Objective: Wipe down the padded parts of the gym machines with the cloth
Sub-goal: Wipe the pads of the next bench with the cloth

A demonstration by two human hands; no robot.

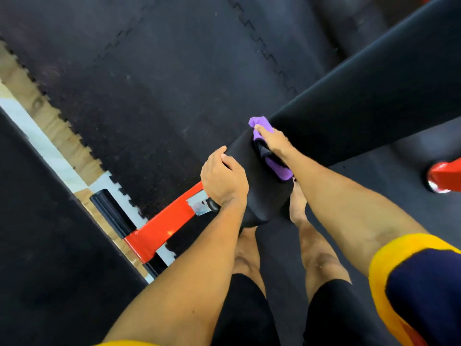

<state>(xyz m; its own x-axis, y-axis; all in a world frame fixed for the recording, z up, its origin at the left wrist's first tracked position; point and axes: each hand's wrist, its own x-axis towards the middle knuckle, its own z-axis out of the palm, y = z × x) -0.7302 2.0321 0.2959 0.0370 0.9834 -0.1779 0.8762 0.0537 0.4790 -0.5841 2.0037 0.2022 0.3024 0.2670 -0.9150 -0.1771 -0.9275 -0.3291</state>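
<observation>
A black padded bench seat (259,186) sits just below me, with a long black back pad (369,96) rising from it toward the upper right. My left hand (223,179) grips the seat pad's left edge, fingers curled over it. My right hand (273,143) holds a purple cloth (263,126) and presses it into the gap where the seat pad meets the back pad. Part of the cloth shows again below my wrist, the rest is hidden under my hand.
An orange steel frame bar (164,223) runs from under the seat down to the left, ending at a black rubber foot (109,208). Another orange foot (444,176) stands at the right. Black interlocking floor mats (149,83) lie all around. My bare legs stand beneath the seat.
</observation>
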